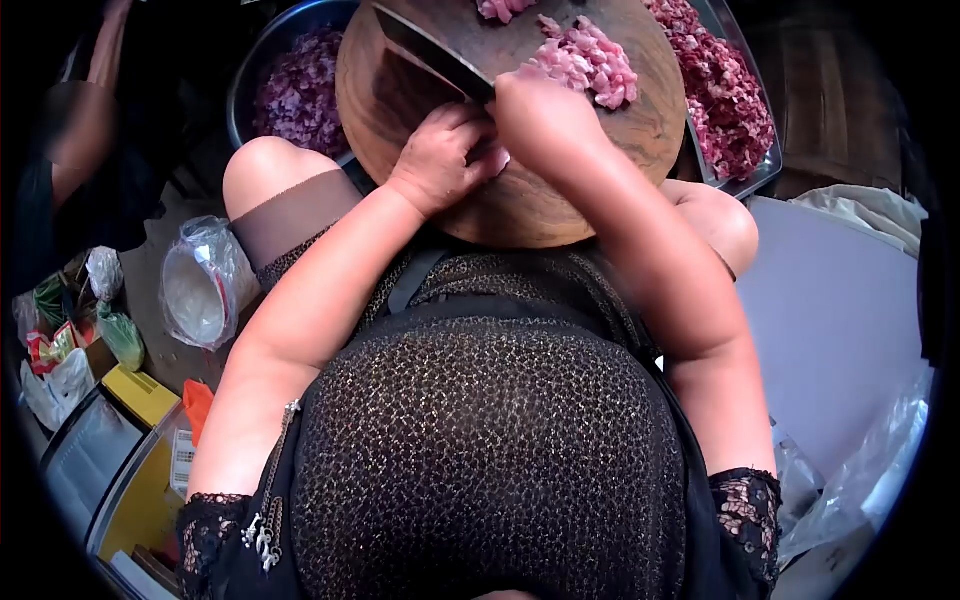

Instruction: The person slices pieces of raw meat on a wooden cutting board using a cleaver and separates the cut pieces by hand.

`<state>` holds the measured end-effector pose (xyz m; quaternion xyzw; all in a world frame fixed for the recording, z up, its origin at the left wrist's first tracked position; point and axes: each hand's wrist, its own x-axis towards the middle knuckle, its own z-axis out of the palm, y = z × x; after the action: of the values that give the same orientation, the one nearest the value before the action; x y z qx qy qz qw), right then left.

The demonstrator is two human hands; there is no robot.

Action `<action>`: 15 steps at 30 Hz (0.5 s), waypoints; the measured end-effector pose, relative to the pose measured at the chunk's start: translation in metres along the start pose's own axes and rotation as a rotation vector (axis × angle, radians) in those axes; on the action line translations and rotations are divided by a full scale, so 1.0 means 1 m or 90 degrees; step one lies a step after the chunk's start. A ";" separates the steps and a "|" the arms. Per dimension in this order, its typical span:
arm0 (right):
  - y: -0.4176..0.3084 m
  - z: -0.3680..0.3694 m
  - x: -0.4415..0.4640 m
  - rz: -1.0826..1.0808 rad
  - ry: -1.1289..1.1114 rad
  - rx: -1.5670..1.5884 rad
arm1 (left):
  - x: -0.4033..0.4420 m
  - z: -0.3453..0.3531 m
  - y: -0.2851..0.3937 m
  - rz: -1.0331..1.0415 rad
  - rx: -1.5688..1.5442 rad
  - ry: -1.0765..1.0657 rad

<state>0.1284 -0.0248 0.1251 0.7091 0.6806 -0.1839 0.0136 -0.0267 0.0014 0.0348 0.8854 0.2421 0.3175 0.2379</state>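
Glistening pale-pink meat chunks, right hand clenched round knife, left hand curled, its hold unclear

Passage: bare near margin of the round brown wooden board. Obstructions: long dark-bladed knife, slanting across the board's left half; heap of diced pink meat, far right; round metal bowl, left flank; rectangular metal tray, right flank.

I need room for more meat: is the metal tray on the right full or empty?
Well filled: chopped meat covers nearly all that shows of the tray.
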 end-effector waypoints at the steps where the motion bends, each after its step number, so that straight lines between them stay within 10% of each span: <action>1: 0.008 0.006 0.014 -0.002 0.015 0.028 | 0.000 -0.001 0.000 0.000 0.007 0.003; 9: 0.036 -0.010 -0.041 0.060 0.271 0.078 | -0.008 -0.006 0.008 -0.066 -0.075 0.023; 15: 0.040 -0.005 -0.113 0.097 0.103 0.069 | -0.008 -0.014 0.007 -0.011 0.028 0.054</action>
<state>0.1675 -0.1354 0.1519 0.7712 0.6124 -0.1607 -0.0656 -0.0395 -0.0050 0.0446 0.8740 0.2667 0.3471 0.2109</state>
